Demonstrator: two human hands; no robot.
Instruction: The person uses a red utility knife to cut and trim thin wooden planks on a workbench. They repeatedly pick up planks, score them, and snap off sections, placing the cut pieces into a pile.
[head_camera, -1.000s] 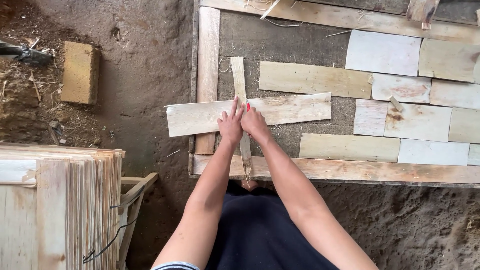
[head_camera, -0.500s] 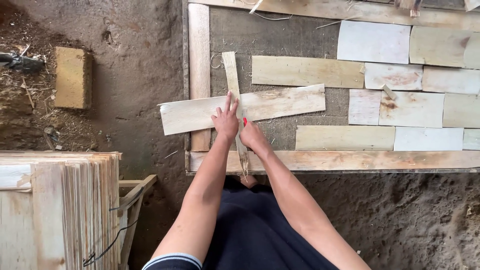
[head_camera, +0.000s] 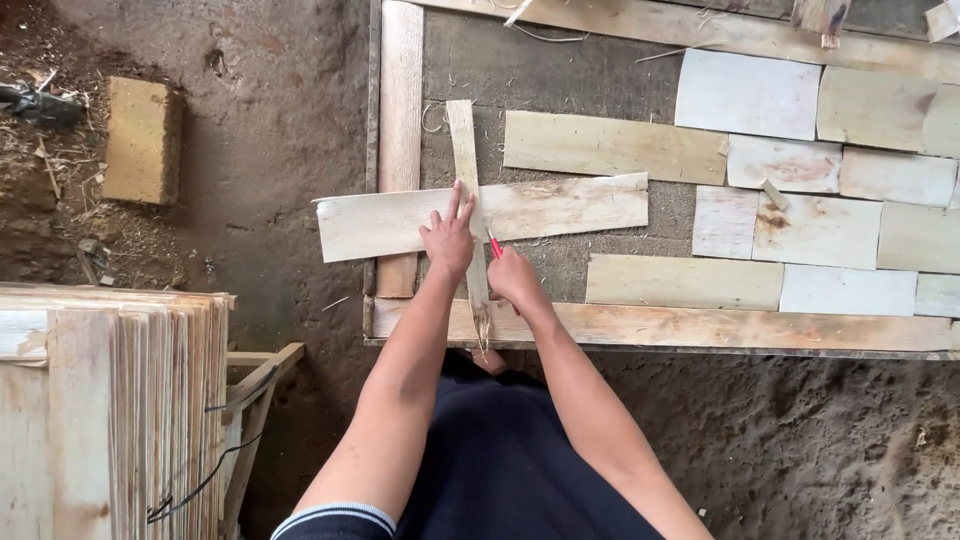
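Note:
A long thin wood veneer sheet lies crosswise over the left rail of a wooden frame. A narrow wooden strip lies across it like a straightedge, running from far to near. My left hand presses flat on the strip and sheet, fingers spread. My right hand sits just right of the strip, shut on a red-handled cutter whose tip touches the sheet by the strip's edge.
Several pale veneer pieces lie in rows inside the frame at right. A stack of upright veneer sheets stands at lower left on a wooden stand. A yellowish brick rests on the dirt floor at upper left.
My right hand with the cutter has drawn back toward me along the strip's edge. My left hand stays pressed on the strip, fingers now spread wider.

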